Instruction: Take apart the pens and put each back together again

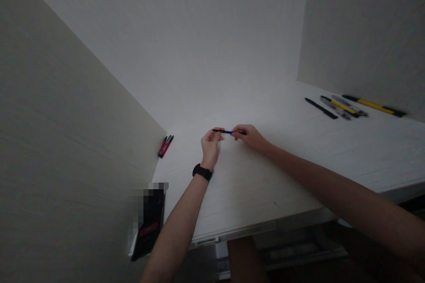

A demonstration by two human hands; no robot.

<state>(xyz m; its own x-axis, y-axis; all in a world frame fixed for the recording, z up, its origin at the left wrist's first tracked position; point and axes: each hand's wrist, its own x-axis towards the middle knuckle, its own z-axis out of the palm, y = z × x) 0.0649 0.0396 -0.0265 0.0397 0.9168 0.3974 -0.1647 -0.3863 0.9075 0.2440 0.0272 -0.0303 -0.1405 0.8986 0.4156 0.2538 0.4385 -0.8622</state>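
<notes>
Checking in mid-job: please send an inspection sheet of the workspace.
Surface: white wood-grain tabletop.
Job's things: slim blue-and-black pen, held between both hands.
Clutter: red-and-black pens by the left wall; black pen and yellow-and-black pens along the right wall; dark blurred object by the near-left table corner.
Grips: left hand, wearing a black wristwatch, and right hand pinch the pen.
Cables: nothing seen.
Surroundings: pale grey walls.

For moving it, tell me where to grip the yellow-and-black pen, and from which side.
Grip the yellow-and-black pen at mid-barrel from above, near side: it lies flat by the wall, clear there of the grey pen.
</notes>
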